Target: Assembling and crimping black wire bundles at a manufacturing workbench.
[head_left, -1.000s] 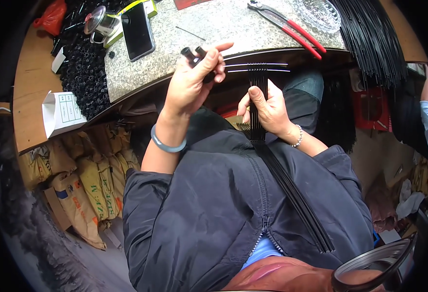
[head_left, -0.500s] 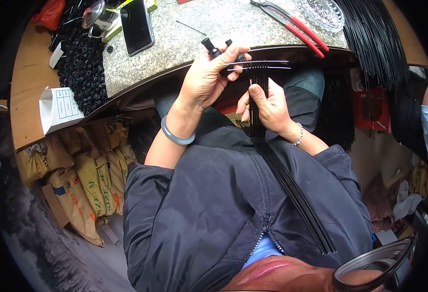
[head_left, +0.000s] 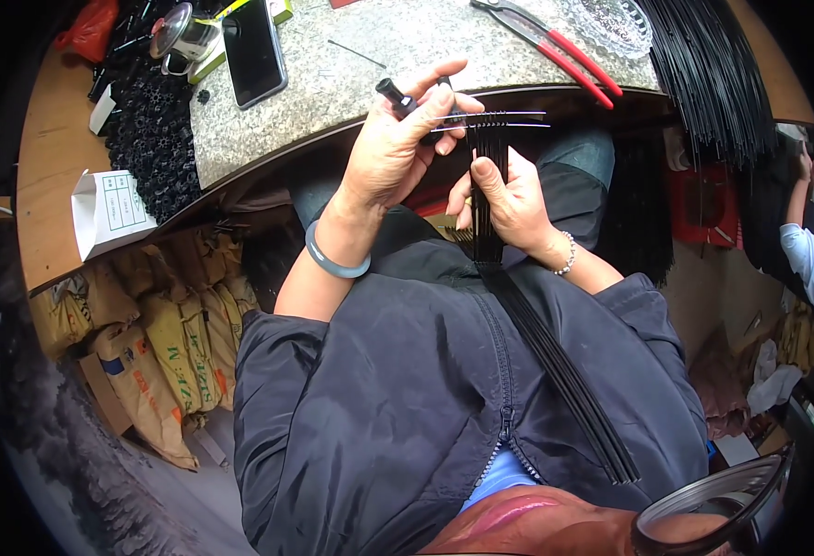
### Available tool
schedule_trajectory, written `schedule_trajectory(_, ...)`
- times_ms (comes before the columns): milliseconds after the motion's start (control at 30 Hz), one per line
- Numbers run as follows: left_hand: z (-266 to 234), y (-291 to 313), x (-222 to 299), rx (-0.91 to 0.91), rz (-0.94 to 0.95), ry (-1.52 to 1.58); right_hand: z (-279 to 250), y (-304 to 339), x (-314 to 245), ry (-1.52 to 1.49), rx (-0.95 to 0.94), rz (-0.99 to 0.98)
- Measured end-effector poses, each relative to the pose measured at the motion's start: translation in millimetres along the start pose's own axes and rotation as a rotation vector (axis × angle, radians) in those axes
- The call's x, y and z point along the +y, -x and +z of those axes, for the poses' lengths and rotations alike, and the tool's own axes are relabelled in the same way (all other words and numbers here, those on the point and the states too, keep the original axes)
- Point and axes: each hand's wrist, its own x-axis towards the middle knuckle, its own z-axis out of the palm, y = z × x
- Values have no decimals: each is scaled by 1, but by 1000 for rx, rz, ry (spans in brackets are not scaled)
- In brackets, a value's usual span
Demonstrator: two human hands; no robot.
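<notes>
My left hand [head_left: 388, 153] is closed around small black cylindrical parts, and a flared black piece [head_left: 394, 93] sticks out past the thumb. The index finger is raised and the other fingertips sit by the left ends of two thin metal wires [head_left: 523, 125]. These wires run crosswise through the top ends of a flat row of long thin black rods [head_left: 560, 366]. My right hand [head_left: 515, 199] grips that row below the wires, thumb on top. The rods hang down over my dark jacket. What exactly the left fingertips pinch is partly hidden.
On the stone-topped table [head_left: 333, 83] lie red-handled cutters [head_left: 569, 65], a phone [head_left: 253, 51], a thin rod [head_left: 356, 53] and a glass dish [head_left: 615, 26]. Small black parts [head_left: 157, 120] pile up left beside a white box [head_left: 110, 213]. Black rods [head_left: 713, 74] overhang the right edge.
My left index finger has lifted and straightened away from the wires. My right hand keeps its hold. At the far right, another person's arm has moved further into view.
</notes>
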Motion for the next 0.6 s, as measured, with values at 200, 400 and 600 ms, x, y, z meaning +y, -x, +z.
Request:
schedule_trajectory(200, 3, -2, -1, 111, -43, -3, -1, 0, -1, -24, 1, 5)
schedule_trajectory(400, 1, -2, 0, 85, -42, 32, 2, -2, -5, -39, 13, -20)
schedule_trajectory(600, 3, -3, 1, 71, -27, 19, 1, -2, -5, -40, 5, -12)
